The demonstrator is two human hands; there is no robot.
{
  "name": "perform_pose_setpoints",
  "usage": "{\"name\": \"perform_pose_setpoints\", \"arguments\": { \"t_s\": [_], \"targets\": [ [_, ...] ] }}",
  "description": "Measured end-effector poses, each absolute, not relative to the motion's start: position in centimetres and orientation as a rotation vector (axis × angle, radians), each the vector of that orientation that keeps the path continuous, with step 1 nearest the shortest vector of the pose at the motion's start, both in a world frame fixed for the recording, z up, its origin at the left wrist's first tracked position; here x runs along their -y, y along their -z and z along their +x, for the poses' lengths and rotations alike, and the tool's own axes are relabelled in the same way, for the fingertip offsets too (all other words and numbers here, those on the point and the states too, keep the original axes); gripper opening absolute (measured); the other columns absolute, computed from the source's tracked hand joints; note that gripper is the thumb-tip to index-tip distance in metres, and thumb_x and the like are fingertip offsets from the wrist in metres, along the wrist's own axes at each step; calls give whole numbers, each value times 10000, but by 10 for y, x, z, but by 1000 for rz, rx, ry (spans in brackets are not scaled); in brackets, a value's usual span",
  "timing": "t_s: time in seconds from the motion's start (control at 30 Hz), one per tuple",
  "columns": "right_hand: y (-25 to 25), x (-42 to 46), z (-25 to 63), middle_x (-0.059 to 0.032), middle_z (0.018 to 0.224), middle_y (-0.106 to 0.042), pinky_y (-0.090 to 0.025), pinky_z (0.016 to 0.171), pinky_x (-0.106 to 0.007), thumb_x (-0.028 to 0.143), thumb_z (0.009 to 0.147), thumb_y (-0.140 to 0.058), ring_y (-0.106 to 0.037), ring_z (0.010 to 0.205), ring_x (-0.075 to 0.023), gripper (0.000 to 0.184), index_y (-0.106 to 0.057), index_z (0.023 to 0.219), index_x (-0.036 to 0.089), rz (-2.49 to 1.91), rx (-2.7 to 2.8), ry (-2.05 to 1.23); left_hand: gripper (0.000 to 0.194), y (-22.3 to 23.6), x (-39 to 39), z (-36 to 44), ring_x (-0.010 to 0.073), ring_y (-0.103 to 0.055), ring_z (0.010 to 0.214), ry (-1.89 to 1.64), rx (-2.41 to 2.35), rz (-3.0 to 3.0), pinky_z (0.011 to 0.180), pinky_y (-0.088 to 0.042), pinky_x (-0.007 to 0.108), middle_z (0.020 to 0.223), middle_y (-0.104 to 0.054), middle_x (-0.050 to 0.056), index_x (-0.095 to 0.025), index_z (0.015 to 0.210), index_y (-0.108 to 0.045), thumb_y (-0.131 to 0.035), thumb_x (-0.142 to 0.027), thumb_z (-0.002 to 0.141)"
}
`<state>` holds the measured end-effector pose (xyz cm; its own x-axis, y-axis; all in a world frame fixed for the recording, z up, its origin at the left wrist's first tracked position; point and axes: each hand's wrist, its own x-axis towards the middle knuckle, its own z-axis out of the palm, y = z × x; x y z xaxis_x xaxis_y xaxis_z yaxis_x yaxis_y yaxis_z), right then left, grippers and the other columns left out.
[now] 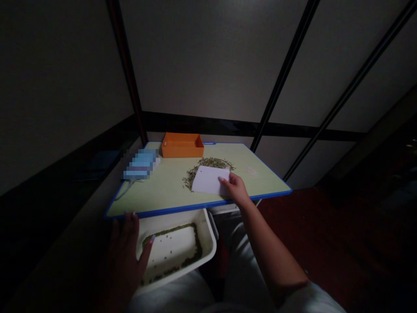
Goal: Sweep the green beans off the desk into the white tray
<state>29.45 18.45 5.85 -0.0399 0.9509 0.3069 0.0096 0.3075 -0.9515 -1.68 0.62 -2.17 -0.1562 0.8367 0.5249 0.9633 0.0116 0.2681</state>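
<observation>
My right hand grips a white flat scraper that lies on a pale green table with a blue edge. A pile of small green beans spreads just beyond and left of the scraper. My left hand holds the left rim of a white tray below the table's front edge, thumb inside the rim. Green beans line the tray's bottom edges.
An orange box stands at the table's far edge. A blurred blue object lies at the far left with a cord trailing towards me. Walls and dark bars rise behind; dark red floor lies to the right.
</observation>
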Motion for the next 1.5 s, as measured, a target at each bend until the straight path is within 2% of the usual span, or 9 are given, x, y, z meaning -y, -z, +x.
{"name": "perform_pose_setpoints", "arguments": {
  "t_s": [0.17, 0.5, 0.67, 0.87, 1.17, 1.5],
  "targets": [
    [-58, -184, 295, -67, 857, -771, -503, 753, -345, 504, 658, -766, -657, 778, -221, 387, -713, 858, 176, -961, 1376, -996, 751, 23, -6, -18, 371, -121, 1538, 852, 2012, -1880, 1185, -346, 606, 1643, -246, 115, -270, 1546, -61, -400, -446, 900],
    [-62, -181, 294, -60, 849, -775, -522, 763, -347, 521, 631, -800, -672, 765, -216, 402, -727, 836, 184, -936, 1393, -1054, 721, 25, -7, -13, 370, -124, 1539, 909, 2014, -1837, 1196, -306, 626, 1629, -280, 125, -253, 1547, -103, -365, -460, 908],
    [-63, -179, 294, -49, 791, -766, -513, 682, -317, 536, 613, -816, -653, 704, -201, 405, -736, 789, 179, -938, 1402, -1087, 718, 23, -7, -12, 362, -148, 1537, 902, 2064, -1834, 1212, -288, 607, 1622, -303, 115, -242, 1543, -144, -367, -470, 900],
    [-63, -176, 294, -33, 658, -727, -435, 544, -266, 516, 577, -843, -586, 570, -164, 404, -741, 727, 155, -958, 1417, -1153, 710, 21, -6, -12, 365, -150, 1536, 913, 2019, -1843, 1189, -322, 606, 1621, -303, 117, -246, 1544, -140, -356, -470, 906],
    [-66, -174, 293, -17, 691, -737, -436, 557, -258, 467, 585, -850, -575, 568, -144, 366, -747, 761, 163, -927, 1413, -1193, 707, 23, -7, -12, 348, -127, 1543, 922, 1988, -1836, 1214, -287, 579, 1620, -301, 125, -233, 1543, -144, -361, -463, 910],
    [-68, -171, 296, -5, 690, -708, -429, 560, -252, 457, 596, -855, -565, 581, -136, 369, -767, 795, 160, -891, 1535, -1256, 702, 22, -6, -11, 365, -124, 1541, 925, 1960, -1842, 1217, -260, 608, 1612, -307, 150, -213, 1540, -158, -361, -456, 915]
  ]
}}
